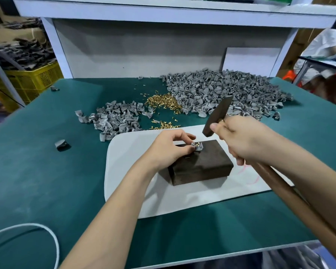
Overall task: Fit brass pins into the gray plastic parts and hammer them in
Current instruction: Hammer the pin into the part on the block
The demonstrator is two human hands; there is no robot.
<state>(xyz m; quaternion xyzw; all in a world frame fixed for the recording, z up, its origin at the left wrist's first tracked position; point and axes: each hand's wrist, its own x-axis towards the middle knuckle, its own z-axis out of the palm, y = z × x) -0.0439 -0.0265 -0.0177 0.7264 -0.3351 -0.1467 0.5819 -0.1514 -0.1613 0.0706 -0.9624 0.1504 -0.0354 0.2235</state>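
left hand (171, 147) pinches 1 gray part (198, 147); right hand (242, 140) grips 1 hammer (218, 115).

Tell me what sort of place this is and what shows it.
Probably a small factory assembly bench: a big heap of identical gray plastic parts and a pile of loose brass pins lie on the green-covered table, and a yellow plastic crate full of dark parts stands beside it.

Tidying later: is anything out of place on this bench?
One gray part lies alone on the green mat, left of the small pile; another stray part sits farther back. A loose brass pin lies on the dark block.
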